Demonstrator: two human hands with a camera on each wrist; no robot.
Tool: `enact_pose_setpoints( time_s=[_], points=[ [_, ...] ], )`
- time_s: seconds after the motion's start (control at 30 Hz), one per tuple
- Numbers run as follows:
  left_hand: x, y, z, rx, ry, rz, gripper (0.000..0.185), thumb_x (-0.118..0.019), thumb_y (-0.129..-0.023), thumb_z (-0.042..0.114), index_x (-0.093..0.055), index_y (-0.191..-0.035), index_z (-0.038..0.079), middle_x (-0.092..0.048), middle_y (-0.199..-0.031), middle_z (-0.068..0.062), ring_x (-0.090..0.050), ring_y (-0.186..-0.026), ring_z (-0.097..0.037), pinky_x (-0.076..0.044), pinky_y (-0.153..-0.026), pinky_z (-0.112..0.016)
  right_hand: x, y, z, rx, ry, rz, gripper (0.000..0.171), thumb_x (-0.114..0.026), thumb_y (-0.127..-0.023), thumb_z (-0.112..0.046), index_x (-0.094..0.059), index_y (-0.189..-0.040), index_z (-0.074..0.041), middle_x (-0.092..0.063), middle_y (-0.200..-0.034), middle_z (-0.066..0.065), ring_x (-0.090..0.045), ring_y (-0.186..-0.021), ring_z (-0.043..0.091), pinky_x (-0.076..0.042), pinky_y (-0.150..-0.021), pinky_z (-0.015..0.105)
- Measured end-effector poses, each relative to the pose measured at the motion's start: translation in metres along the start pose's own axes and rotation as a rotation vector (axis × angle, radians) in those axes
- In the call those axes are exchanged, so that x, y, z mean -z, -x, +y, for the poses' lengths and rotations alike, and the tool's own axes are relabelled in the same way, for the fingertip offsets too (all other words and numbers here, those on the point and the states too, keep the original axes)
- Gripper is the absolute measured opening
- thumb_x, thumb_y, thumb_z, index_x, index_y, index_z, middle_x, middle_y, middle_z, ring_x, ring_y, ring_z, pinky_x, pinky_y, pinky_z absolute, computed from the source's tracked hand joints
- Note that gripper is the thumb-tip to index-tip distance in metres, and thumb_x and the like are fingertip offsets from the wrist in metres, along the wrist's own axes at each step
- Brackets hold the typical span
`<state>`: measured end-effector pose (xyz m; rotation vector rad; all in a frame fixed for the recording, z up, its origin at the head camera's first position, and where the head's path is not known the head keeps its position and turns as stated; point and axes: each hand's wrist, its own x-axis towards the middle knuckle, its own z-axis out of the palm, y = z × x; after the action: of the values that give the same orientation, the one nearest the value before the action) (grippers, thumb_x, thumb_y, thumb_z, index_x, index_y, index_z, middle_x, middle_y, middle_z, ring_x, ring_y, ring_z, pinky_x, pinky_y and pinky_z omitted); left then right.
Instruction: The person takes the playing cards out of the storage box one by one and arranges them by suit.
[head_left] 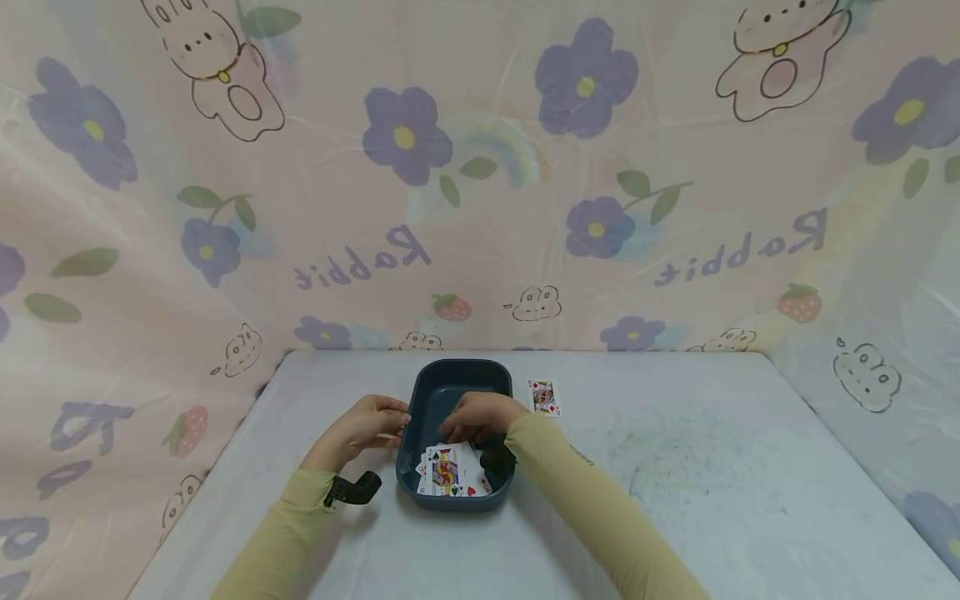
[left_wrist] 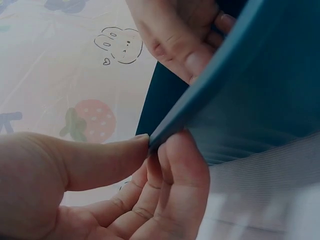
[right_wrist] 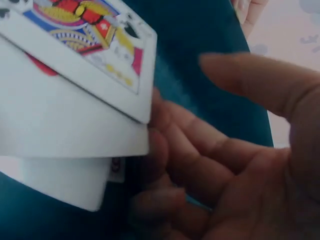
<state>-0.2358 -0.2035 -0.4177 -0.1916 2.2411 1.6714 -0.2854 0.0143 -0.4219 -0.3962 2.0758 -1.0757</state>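
A dark blue tray stands at the table's middle. My left hand grips its left rim; in the left wrist view the thumb and fingers of that hand pinch the tray's edge. Several playing cards lie fanned at the tray's near end, a face card on top. My right hand reaches into the tray just beyond them. In the right wrist view its bent fingertips touch the edge of the cards, and the thumb is held apart above them.
One face card lies face up on the table right of the tray. A pink flowered sheet walls in the grey table at the back and both sides.
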Motion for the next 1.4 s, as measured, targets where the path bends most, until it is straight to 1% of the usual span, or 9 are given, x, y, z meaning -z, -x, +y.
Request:
enact_pose_setpoints(
  time_s=[0.13, 0.4, 0.5, 0.7, 0.97, 1.07, 1.2, 1.3, 1.4],
  points=[
    [-0.001, 0.001, 0.000, -0.005, -0.007, 0.004, 0.028, -0.058, -0.093, 0.005, -0.055, -0.118, -0.008, -0.062, -0.093, -0.015, -0.058, -0.076, -0.021, -0.054, -0.066, -0.033, 0.001, -0.001, 0.003, 0.034, 0.049, -0.051, 0.013, -0.072, -0.085, -0.017, -0.075, -0.090, -0.006, -0.070, -0.081, 0.003, -0.057, -0.068, 0.013, -0.046, -0.061, 0.028],
    [-0.002, 0.002, 0.001, 0.004, 0.003, 0.010, 0.028, -0.058, -0.093, 0.004, -0.054, -0.118, -0.008, -0.061, -0.092, -0.015, -0.057, -0.076, -0.020, -0.054, -0.067, -0.033, 0.003, 0.003, -0.002, 0.047, 0.084, -0.098, 0.009, -0.071, -0.084, -0.009, -0.074, -0.092, -0.005, -0.071, -0.085, 0.004, -0.063, -0.072, 0.012, -0.050, -0.066, 0.027],
    [-0.002, 0.002, 0.001, 0.007, 0.005, 0.012, 0.028, -0.058, -0.093, 0.003, -0.054, -0.118, -0.008, -0.061, -0.094, -0.015, -0.058, -0.077, -0.020, -0.054, -0.067, -0.033, 0.004, 0.005, -0.004, 0.050, 0.068, -0.032, 0.008, -0.070, -0.086, -0.010, -0.073, -0.091, -0.005, -0.070, -0.082, 0.004, -0.061, -0.070, 0.013, -0.051, -0.065, 0.028],
    [-0.002, 0.002, 0.000, 0.009, -0.002, 0.013, 0.028, -0.058, -0.093, 0.004, -0.054, -0.119, -0.008, -0.061, -0.096, -0.015, -0.058, -0.078, -0.020, -0.054, -0.067, -0.032, 0.009, 0.007, -0.004, 0.080, 0.012, 0.180, 0.006, -0.069, -0.087, -0.008, -0.070, -0.088, -0.002, -0.066, -0.078, 0.004, -0.056, -0.065, 0.014, -0.049, -0.061, 0.026],
    [-0.002, 0.001, 0.000, 0.008, -0.003, 0.011, 0.028, -0.058, -0.094, 0.004, -0.053, -0.119, -0.008, -0.061, -0.096, -0.014, -0.058, -0.079, -0.020, -0.054, -0.067, -0.032, 0.016, 0.017, -0.008, 0.135, 0.065, 0.224, 0.004, -0.069, -0.086, -0.005, -0.067, -0.086, -0.002, -0.065, -0.080, 0.006, -0.060, -0.065, 0.016, -0.051, -0.058, 0.027],
    [-0.002, 0.000, -0.001, 0.005, 0.000, 0.013, 0.029, -0.058, -0.093, 0.004, -0.053, -0.119, -0.009, -0.061, -0.096, -0.015, -0.058, -0.078, -0.020, -0.054, -0.067, -0.032, 0.021, 0.021, -0.009, 0.174, 0.038, 0.229, 0.008, -0.069, -0.084, -0.002, -0.064, -0.091, 0.000, -0.064, -0.083, 0.008, -0.061, -0.067, 0.017, -0.053, -0.060, 0.030],
    [-0.002, 0.000, -0.001, 0.004, -0.003, 0.014, 0.028, -0.058, -0.093, 0.003, -0.054, -0.118, -0.008, -0.062, -0.096, -0.015, -0.058, -0.078, -0.020, -0.054, -0.067, -0.033, 0.029, 0.026, -0.003, 0.226, -0.039, 0.209, 0.025, -0.067, -0.083, 0.002, -0.060, -0.107, 0.003, -0.063, -0.083, 0.009, -0.063, -0.070, 0.018, -0.055, -0.067, 0.036],
    [-0.002, 0.001, -0.001, 0.006, -0.002, 0.020, 0.027, -0.058, -0.093, 0.004, -0.055, -0.117, -0.007, -0.063, -0.096, -0.015, -0.058, -0.077, -0.021, -0.054, -0.067, -0.033, 0.036, 0.032, 0.003, 0.244, -0.071, 0.200, 0.036, -0.067, -0.085, 0.001, -0.058, -0.120, 0.000, -0.064, -0.083, 0.009, -0.064, -0.072, 0.018, -0.055, -0.070, 0.037],
    [-0.001, 0.001, -0.001, -0.004, -0.001, 0.019, 0.027, -0.058, -0.093, 0.003, -0.055, -0.117, -0.008, -0.062, -0.095, -0.015, -0.058, -0.077, -0.021, -0.054, -0.068, -0.033, 0.044, 0.042, 0.007, 0.258, -0.070, 0.217, 0.039, -0.067, -0.087, -0.002, -0.058, -0.125, -0.004, -0.064, -0.086, 0.009, -0.063, -0.075, 0.019, -0.055, -0.071, 0.035]
  ],
)
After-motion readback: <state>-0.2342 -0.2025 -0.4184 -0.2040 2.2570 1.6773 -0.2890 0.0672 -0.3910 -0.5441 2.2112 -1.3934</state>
